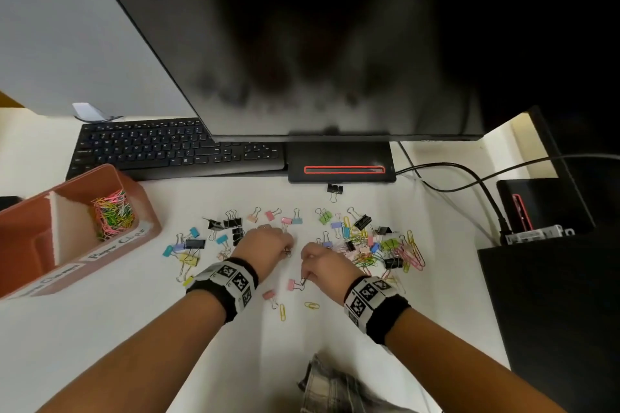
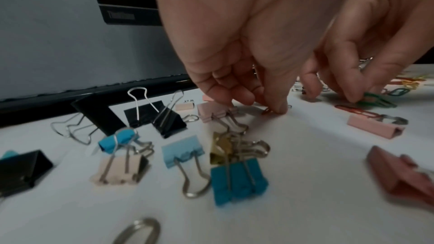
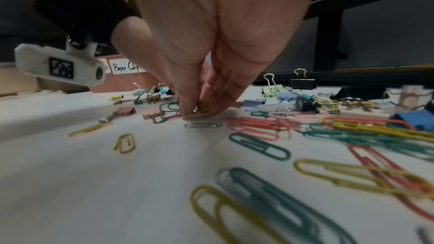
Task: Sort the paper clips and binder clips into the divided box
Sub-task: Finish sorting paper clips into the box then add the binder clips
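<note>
White desk [image 1: 100, 329]. My left hand [image 1: 265, 246] pinches a red paper clip [image 2: 267, 111], my right hand [image 1: 323, 266] a yellow paper clip [image 3: 204, 106]: light, slippery wire, I reckon, best nipped edgewise.
</note>
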Action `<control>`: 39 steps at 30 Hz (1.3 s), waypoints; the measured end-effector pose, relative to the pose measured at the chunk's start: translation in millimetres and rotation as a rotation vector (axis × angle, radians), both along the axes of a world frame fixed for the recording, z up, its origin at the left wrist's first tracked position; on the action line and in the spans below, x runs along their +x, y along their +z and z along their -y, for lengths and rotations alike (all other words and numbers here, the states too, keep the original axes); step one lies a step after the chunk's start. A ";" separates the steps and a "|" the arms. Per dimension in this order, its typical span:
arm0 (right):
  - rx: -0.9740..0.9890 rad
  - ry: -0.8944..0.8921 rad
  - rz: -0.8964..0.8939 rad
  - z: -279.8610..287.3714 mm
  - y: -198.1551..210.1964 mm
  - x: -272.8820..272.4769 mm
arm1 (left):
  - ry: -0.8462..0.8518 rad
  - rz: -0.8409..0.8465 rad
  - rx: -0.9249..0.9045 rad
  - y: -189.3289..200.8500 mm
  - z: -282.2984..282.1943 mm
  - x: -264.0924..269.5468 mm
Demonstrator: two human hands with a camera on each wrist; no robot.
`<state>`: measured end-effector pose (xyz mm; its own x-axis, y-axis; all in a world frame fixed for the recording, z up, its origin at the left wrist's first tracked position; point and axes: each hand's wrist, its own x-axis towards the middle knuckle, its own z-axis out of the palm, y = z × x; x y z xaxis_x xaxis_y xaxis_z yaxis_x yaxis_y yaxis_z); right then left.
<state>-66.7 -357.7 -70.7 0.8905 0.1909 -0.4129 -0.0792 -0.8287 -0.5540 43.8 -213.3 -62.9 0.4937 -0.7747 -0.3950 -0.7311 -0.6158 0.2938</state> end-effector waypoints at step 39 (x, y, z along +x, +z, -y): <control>-0.013 -0.369 0.073 26.3 27.6 -50.7 | -0.202 0.017 -0.122 -0.9 -47.3 -77.4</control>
<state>-117.4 -384.0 -43.0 0.9254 -0.1532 -0.3465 -0.3348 -0.7588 -0.5587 -33.6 -166.0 -63.8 0.3295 -0.9000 -0.2853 -0.8414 -0.4170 0.3437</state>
